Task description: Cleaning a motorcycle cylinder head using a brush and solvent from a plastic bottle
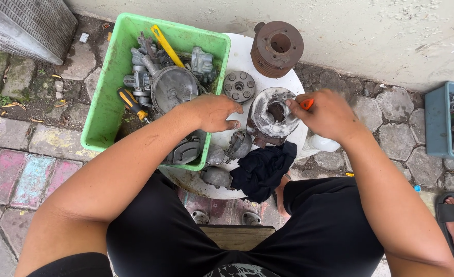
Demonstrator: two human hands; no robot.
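Here, seen from above, a seated person works over a small round table.

Setting: a white round table [237,56] stands on paving stones beside a pale wall, in front of the person's knees in black shorts.

Left hand: the left hand [214,112] lies palm down at the table's middle, fingers stretched toward the right and held loosely together, the fingertips touching the left side of a round metal engine part. It grips nothing that can be seen.

Right hand: the right hand [328,114] is curled closed around an orange-handled tool [307,103]; only a bit of the orange handle shows between thumb and fingers, and the tip of the tool cannot be made out.

Engine part: the round metal engine part [273,115], silvery with a dark central hole, sits upright on the table between the two hands, the tool at its upper right edge.

Nearby on the table: a rusty finned cylinder [276,47] at the far edge, a small round disc with holes [239,86] just beyond the left hand, a dark rag [263,169] hanging over the near edge, and small grey metal parts [227,149] beside it.

Green bin: a green plastic bin [103,102] rests at the left, partly on the table, filled with metal parts and a yellow-handled screwdriver [132,102].

Far right: a blue-grey bin [437,123] of parts on the ground.
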